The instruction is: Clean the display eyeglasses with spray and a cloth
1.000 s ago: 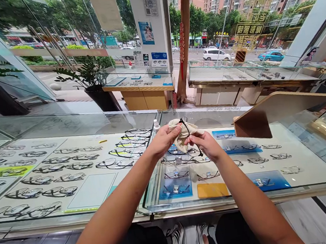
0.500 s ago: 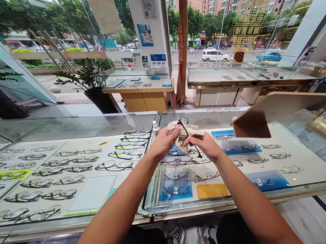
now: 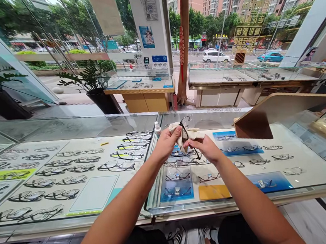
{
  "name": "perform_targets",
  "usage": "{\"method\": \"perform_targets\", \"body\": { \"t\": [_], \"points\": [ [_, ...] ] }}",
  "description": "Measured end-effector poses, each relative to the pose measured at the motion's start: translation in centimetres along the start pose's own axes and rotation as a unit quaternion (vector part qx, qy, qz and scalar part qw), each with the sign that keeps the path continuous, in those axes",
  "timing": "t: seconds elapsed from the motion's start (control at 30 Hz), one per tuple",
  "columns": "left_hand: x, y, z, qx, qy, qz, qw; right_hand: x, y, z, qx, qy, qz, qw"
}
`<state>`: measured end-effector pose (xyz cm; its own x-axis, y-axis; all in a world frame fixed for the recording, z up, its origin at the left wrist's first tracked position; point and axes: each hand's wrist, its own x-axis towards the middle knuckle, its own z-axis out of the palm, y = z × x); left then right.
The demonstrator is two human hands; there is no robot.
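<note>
Above the glass counter, both hands hold a dark-framed pair of eyeglasses [image 3: 184, 129] together with a cream cloth [image 3: 193, 134]. My left hand [image 3: 168, 141] is closed, its thumb pressing the cloth against the left side of the frame. On the other side my right hand [image 3: 205, 147] is closed too, its thumb and finger pinching the cloth at the lower part of the glasses. One dark temple arm hangs down past the right fingers. The lenses are mostly covered by cloth and fingers.
Under the glass of the display counter [image 3: 157, 212] lie several rows of spectacles [image 3: 62, 194]. A small white bottle [image 3: 157, 128] stands just beyond my left hand. To the right a brown wooden stand [image 3: 252, 128] rests on the counter. An orange-yellow case [image 3: 214, 191] lies near the front edge.
The eyeglasses have turned slightly between my fingers, and the cloth has shifted a little with them. Both hands keep their grip in nearly the same place; the view has moved slightly.
</note>
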<state>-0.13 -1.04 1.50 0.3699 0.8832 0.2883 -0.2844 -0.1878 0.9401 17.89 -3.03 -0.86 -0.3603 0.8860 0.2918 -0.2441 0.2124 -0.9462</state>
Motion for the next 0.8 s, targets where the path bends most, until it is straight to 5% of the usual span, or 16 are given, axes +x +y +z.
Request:
{"method": "perform_targets", "body": {
  "t": [0.2,0.37,0.6,0.8],
  "points": [
    [-0.2,0.4,0.0,-0.047,-0.033,-0.032,0.998,0.1,0.4,-0.3,0.018,0.026,0.008,0.999],
    [-0.3,-0.1,0.6,-0.019,0.002,0.006,1.000,0.1,0.0,0.5,-0.028,-0.001,-0.015,0.999],
    [0.2,-0.6,0.4,-0.083,0.033,-0.030,0.996,0.4,0.9,0.4,0.004,0.032,0.009,0.999],
    [0.8,-0.1,-0.7,-0.126,0.093,0.008,0.988,-0.8,-2.6,-0.3,-0.090,0.101,-0.008,0.991]
  ]
}}
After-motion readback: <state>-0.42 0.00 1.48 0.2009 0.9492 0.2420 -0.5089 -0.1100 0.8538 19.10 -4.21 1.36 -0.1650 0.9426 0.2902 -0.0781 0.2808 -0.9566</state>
